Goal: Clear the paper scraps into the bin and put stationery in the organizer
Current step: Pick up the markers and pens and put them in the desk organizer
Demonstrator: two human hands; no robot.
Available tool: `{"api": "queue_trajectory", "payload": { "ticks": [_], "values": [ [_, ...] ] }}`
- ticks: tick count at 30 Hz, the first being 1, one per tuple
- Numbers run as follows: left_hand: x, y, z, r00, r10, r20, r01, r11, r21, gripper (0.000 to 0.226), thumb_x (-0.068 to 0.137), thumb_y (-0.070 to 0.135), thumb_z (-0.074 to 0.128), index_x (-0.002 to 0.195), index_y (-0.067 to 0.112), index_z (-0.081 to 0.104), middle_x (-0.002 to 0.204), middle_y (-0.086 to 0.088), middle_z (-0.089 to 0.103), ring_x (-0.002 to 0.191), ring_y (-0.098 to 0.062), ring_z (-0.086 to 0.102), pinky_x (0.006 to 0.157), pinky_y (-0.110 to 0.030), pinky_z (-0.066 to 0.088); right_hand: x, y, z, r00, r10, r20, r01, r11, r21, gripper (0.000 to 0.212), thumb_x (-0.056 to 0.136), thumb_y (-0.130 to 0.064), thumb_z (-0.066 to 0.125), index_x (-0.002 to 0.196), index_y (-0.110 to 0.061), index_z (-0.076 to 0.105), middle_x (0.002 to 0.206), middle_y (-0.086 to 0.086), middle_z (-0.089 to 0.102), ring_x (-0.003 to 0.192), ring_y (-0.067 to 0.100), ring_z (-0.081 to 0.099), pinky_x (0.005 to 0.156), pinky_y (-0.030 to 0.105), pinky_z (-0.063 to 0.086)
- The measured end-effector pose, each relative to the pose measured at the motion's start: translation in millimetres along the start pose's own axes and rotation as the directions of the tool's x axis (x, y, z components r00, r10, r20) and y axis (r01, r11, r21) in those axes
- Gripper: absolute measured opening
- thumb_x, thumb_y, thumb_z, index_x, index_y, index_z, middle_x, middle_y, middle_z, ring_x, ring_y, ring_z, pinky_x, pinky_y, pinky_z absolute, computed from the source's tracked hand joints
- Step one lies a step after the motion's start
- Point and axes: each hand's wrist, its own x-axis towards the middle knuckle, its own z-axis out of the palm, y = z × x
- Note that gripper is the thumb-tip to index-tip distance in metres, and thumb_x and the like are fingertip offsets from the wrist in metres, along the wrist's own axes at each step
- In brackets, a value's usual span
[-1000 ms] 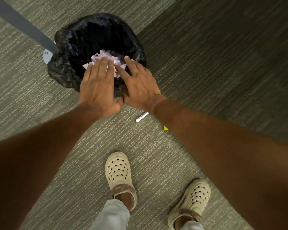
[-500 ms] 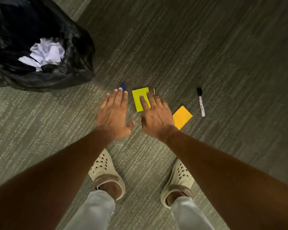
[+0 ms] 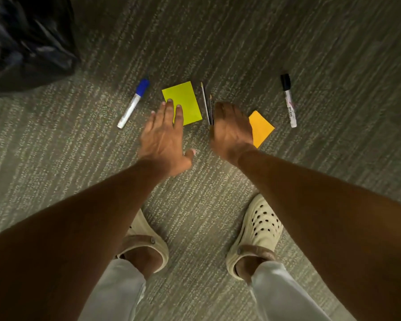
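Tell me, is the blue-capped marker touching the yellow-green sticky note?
Apart. The head view shows a clear strip of carpet between the blue-capped marker and the yellow-green sticky note.

Ribbed, rough carpet [image 3: 241, 42] covers the floor. The bin liner [image 3: 26, 42] is glossy black plastic. The clogs [image 3: 259, 230] look matt and perforated.

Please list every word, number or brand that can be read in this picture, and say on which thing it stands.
No text can be read for certain.
Black marker: dark print along its white barrel, too blurred to read.
Blue marker: faint marks on the barrel, too small to read.
Yellow note and orange note: blank on the parts that show.
Two pencils: no print visible.
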Motion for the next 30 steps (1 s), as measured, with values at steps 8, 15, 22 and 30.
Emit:
{"api": "queue_trajectory", "payload": {
  "ticks": [8, 15, 22, 30],
  "values": [
    [13, -6, 18, 1.0, -0.002, -0.018, 0.003, 1.0, 0.025, 0.106, 0.076, 0.065, 0.053, 0.15, 0.006, 0.006, 0.158, -0.021, 0.007, 0.145, -0.033, 0.01, 0.118, -0.045, 0.012, 49, -16, 19, 0.98, 0.197, 0.01, -0.196, 0.967, 0.164, 0.03, 0.099, -0.018, 0.043, 0.127, -0.006, 0.044, 0.135, 0.014, 0.045, 0.125, 0.03, 0.042, 0.098, 0.042, 0.04],
    [20, -11, 24, 1.0, 0.0, -0.031, 0.001, 1.0, 0.025, 0.106, 0.074, 0.064, 0.056, 0.149, 0.005, 0.01, 0.156, -0.022, 0.013, 0.144, -0.034, 0.017, 0.118, -0.046, 0.017, 54, -18, 25, 0.973, 0.227, 0.043, -0.231, 0.951, 0.207, 0.033, 0.095, -0.001, 0.04, 0.128, -0.001, 0.044, 0.135, 0.02, 0.046, 0.124, 0.033, 0.045, 0.102, 0.039, 0.038],
    [26, -23, 22, 0.993, -0.121, -0.012, 0.121, 0.991, -0.051, 0.103, 0.072, 0.052, 0.065, 0.148, 0.005, 0.015, 0.154, -0.021, 0.018, 0.142, -0.035, 0.02, 0.116, -0.046, 0.023, 54, -20, 28, 0.973, 0.225, 0.057, -0.232, 0.954, 0.192, 0.039, 0.095, -0.002, 0.042, 0.133, 0.002, 0.035, 0.137, 0.024, 0.042, 0.123, 0.035, 0.046, 0.1, 0.04, 0.039],
    [35, -56, 19, 0.956, -0.292, -0.008, 0.292, 0.955, -0.057, 0.086, 0.084, 0.037, 0.062, 0.148, 0.002, 0.016, 0.153, -0.024, 0.019, 0.141, -0.037, 0.022, 0.115, -0.048, 0.027, 50, -16, 42, 0.986, 0.153, 0.061, -0.159, 0.98, 0.123, 0.059, 0.097, -0.001, 0.034, 0.147, 0.009, 0.005, 0.148, 0.03, 0.022, 0.132, 0.042, 0.033, 0.109, 0.045, 0.032]
  ]
}}
